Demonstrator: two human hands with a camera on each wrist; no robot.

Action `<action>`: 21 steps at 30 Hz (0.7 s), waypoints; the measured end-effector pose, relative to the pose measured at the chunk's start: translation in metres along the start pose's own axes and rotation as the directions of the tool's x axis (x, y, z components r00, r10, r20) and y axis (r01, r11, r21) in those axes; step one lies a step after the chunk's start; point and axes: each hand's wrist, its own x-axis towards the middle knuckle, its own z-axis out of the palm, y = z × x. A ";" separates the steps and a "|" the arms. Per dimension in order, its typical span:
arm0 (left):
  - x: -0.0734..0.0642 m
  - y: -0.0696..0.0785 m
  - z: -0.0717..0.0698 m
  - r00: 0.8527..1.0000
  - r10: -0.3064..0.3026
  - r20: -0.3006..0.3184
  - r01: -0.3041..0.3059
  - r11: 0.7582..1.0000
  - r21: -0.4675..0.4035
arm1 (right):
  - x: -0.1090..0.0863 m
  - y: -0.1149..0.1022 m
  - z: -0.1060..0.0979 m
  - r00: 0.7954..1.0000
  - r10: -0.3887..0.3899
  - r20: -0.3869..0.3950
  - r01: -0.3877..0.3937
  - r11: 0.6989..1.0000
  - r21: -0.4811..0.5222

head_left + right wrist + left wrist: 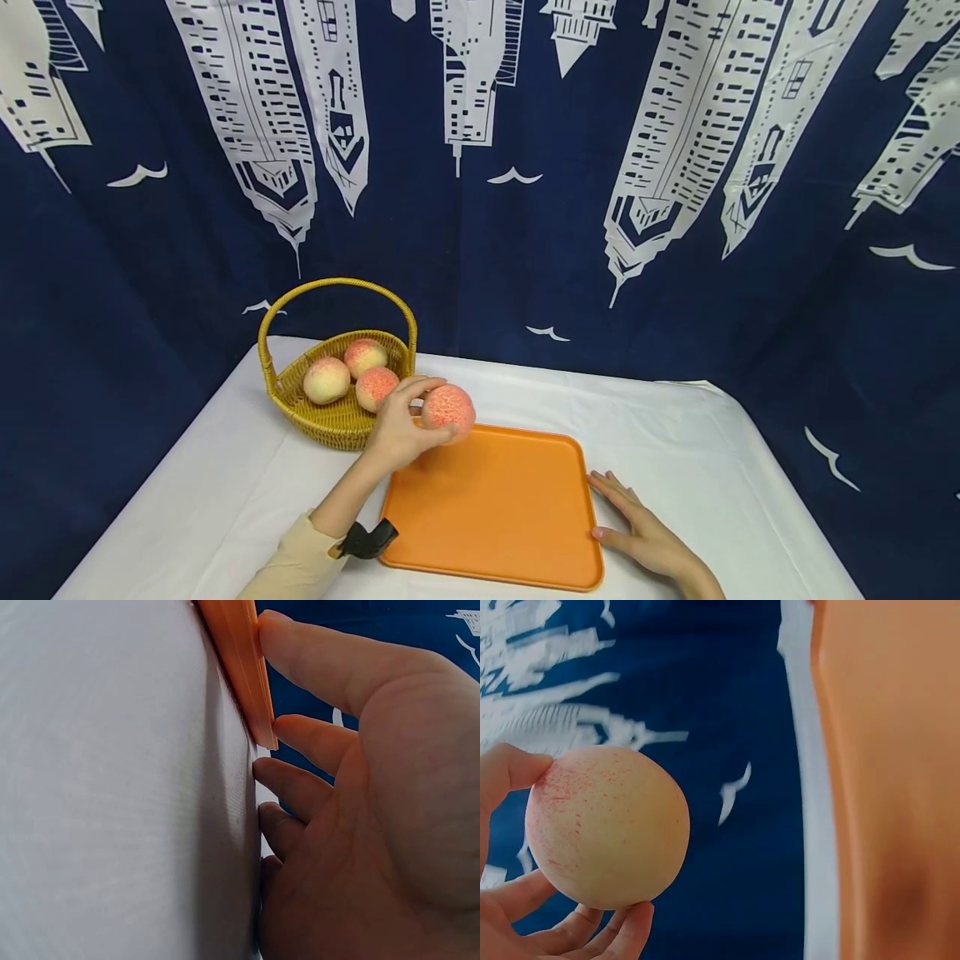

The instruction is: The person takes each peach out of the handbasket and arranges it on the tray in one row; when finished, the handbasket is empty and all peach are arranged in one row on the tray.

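Note:
A peach [449, 410], pink on one side and pale yellow on the other, is gripped between the thumb and fingers of my left hand [402, 427]. In the head view it appears over the far left corner of the orange tray [491, 508]. The left wrist view shows the peach [611, 825] up close, with the fingers round its edge. My right hand [641, 529] rests at the tray's right edge, its thumb and index fingertip touching the rim. In the right wrist view, the relaxed fingers [296, 787] lie along the tray's side [244, 667] and the white cloth.
A yellow wicker basket [337, 429] with a tall arched handle stands left of the tray. Inside it lie three peaches [327, 381]. White cloth [690, 450] covers the table, and a dark blue curtain [465, 275] with city prints hangs behind.

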 end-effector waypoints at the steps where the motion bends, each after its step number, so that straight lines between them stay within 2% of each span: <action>1: 0.000 0.002 0.009 1.000 -0.003 0.012 0.003 1.000 -0.016 | 0.000 0.000 0.000 1.000 0.011 0.002 -0.011 1.000 0.004; 7: -0.002 0.005 0.063 0.996 -0.010 0.088 0.013 0.999 -0.033 | 0.000 -0.001 -0.001 0.997 0.074 0.030 -0.075 0.997 0.019; 12: -0.004 0.006 0.103 0.987 -0.019 0.158 0.026 0.999 -0.045 | 0.000 -0.001 -0.002 0.997 0.076 0.032 -0.075 0.997 -0.034; 16: -0.006 0.006 0.128 0.980 -0.010 0.197 0.021 0.998 -0.052 | 0.002 -0.001 -0.003 0.996 0.078 0.034 -0.077 0.996 -0.052; 19: -0.008 0.005 0.141 0.976 -0.004 0.217 0.017 0.998 -0.057 | 0.001 -0.001 -0.003 0.996 0.084 0.033 -0.082 0.995 -0.051; 21: -0.009 0.003 0.148 0.973 -0.008 0.229 0.023 0.998 -0.062 | 0.000 -0.001 -0.002 0.998 0.055 0.018 -0.054 0.997 -0.055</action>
